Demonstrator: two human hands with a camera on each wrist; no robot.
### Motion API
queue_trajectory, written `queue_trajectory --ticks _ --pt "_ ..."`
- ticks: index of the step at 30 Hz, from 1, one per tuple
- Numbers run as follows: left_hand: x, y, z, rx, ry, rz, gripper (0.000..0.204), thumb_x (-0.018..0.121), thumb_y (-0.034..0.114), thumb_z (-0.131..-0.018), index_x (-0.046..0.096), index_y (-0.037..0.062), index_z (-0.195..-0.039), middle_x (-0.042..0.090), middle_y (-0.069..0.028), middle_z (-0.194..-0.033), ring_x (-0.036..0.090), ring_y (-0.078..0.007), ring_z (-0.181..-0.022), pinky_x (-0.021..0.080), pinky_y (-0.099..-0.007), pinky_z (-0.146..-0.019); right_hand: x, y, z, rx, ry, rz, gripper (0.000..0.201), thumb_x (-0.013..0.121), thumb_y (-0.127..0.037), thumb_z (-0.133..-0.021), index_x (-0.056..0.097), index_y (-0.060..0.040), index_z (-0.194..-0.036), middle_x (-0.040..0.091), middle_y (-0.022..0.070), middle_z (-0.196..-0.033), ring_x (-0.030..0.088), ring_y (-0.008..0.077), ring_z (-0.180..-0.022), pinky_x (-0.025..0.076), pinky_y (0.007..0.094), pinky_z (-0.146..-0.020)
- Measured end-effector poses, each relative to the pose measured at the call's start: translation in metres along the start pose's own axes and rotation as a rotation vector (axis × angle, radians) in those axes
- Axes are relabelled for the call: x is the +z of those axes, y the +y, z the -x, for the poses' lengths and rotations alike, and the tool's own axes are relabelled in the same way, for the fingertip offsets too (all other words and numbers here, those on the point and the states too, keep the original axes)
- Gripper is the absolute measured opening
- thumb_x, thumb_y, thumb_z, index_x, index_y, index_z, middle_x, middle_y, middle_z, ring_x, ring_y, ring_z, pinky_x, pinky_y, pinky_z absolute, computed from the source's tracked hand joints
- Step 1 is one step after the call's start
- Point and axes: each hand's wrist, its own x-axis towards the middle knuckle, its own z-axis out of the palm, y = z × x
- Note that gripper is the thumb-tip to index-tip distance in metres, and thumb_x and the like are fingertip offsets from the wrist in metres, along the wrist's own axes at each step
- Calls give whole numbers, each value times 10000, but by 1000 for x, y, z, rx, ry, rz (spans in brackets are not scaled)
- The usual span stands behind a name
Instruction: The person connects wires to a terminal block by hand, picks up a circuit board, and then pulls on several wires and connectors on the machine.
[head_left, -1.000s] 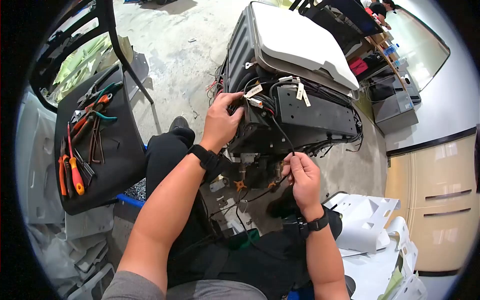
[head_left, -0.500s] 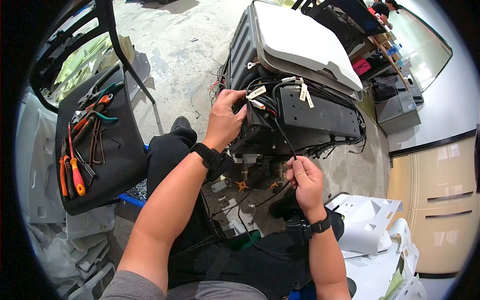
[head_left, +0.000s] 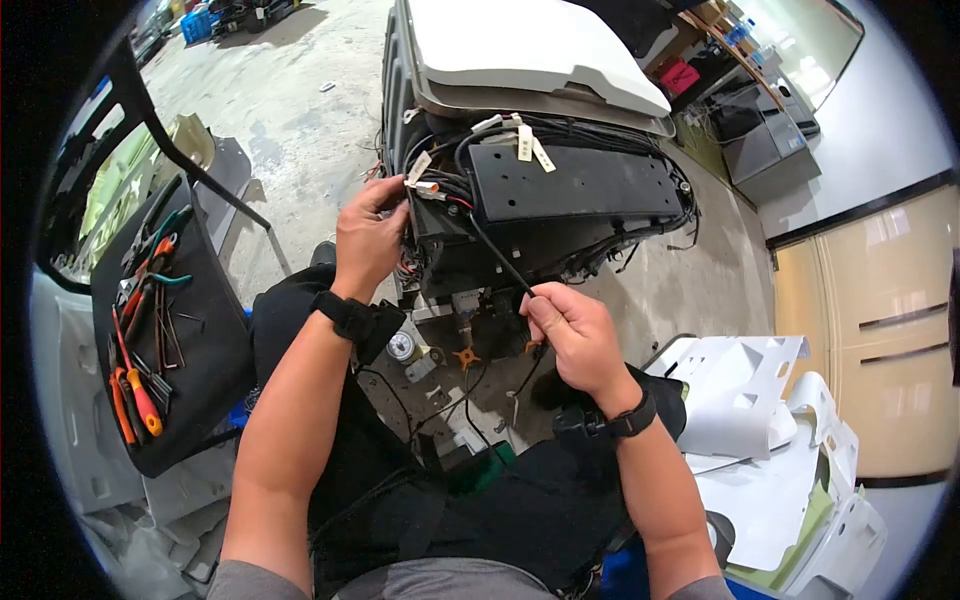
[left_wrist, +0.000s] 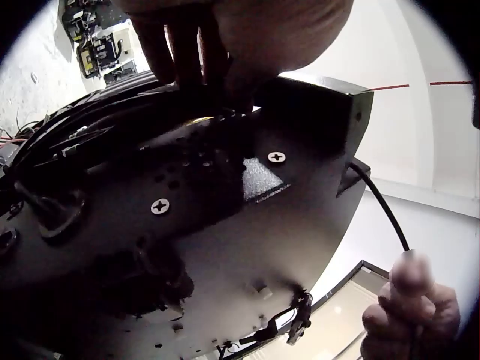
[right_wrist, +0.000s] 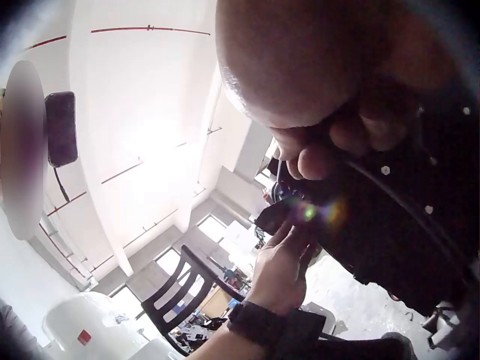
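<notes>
In the head view a black machine unit (head_left: 573, 183) with a white lid (head_left: 530, 45) stands before me, black cables (head_left: 600, 130) bundled along its top. My left hand (head_left: 367, 240) is at its near left corner, fingers and thumb bent around cables beside a white connector (head_left: 428, 188) with an orange part; the fingertips are partly hidden. White paper tags (head_left: 525, 142) hang from the cables. Lower right, my right hand (head_left: 575, 335) pinches a black cable (head_left: 497, 250) running down from that corner. The left wrist view shows this cable (left_wrist: 382, 199) leading to the right thumb.
On the left, a black chair (head_left: 215, 340) carries pliers, screwdrivers and hex keys. White moulded panels (head_left: 740, 380) lie at the lower right. Below the unit are an orange star-shaped knob (head_left: 466, 358) and loose cables. A cabinet (head_left: 880, 320) stands at the far right.
The head view has swung, so the unit and both hands appear further left. My right hand still pinches the black cable, slightly closer to the unit; my left hand stays at the corner.
</notes>
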Motion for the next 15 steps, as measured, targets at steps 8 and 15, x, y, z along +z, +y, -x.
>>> queue_trajectory --ticks 8,15 --pt "-9 6 8 34 -61 -62 213 627 -24 -746 617 -23 -959 621 -50 -842 589 -118 -753 459 -228 -701 -15 -2 7 4 -23 81 181 515 -173 -882 585 -5 -873 541 51 -606 520 116 -552 412 251 -536" --pt "-11 21 17 6 -109 -66 234 678 -32 -666 627 -10 -894 636 -94 -836 618 -180 -770 474 -257 -702 -26 -3 18 39 -33 165 143 495 -101 -864 585 9 -850 546 52 -619 522 119 -561 410 247 -543"
